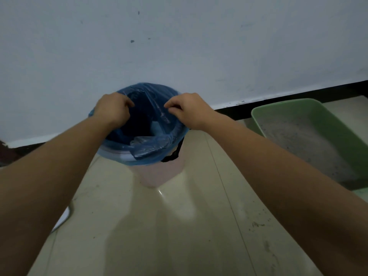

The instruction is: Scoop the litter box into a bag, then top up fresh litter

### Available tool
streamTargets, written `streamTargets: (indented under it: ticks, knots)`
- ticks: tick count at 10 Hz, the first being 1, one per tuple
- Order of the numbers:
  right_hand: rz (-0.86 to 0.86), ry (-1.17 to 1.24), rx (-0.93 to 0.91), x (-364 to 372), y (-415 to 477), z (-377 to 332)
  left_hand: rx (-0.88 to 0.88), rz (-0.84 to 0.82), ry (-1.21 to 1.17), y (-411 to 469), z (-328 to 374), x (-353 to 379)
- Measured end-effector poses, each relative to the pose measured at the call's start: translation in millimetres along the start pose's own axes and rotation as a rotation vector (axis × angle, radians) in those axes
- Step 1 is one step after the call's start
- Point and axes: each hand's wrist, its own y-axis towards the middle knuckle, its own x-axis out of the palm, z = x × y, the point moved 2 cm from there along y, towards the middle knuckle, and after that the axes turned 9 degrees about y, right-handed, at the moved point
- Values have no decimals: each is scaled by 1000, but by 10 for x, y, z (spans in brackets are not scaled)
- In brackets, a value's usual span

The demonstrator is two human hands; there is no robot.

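A blue plastic bag [151, 144] lines a pale pink bin [157, 174] that stands on the floor against the wall. My left hand [112, 109] grips the bag's rim on the left side, fingers curled over the edge. My right hand [185, 109] pinches the bag's film at the right side of the opening. The bag's inside is dark and its contents are hard to make out. A green litter box [326, 116] with grey litter [302, 140] in it sits on the floor to the right, partly behind my right forearm.
A white wall [179, 46] with a dark skirting strip [278, 100] rises right behind the bin. The floor is glossy beige tile [159, 226] with specks of litter at the right. A white object's edge [63, 218] shows at the left, behind my left arm.
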Motion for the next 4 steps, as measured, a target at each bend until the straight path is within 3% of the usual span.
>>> streamTargets:
  ticks: [1, 2, 3, 4]
  knots:
    - [20, -78, 19, -123, -175, 168, 52, -224, -24, 50, 185, 48]
    - [17, -72, 112, -403, -486, 404, 83, -151, -102, 33, 424, 54]
    - [136, -87, 79, -869, -893, 535, 105, 71, -227, -39, 816, -13]
    - [303, -27, -23, -1343, -1352, 481, 145, 170, -198, -164, 1230, 39]
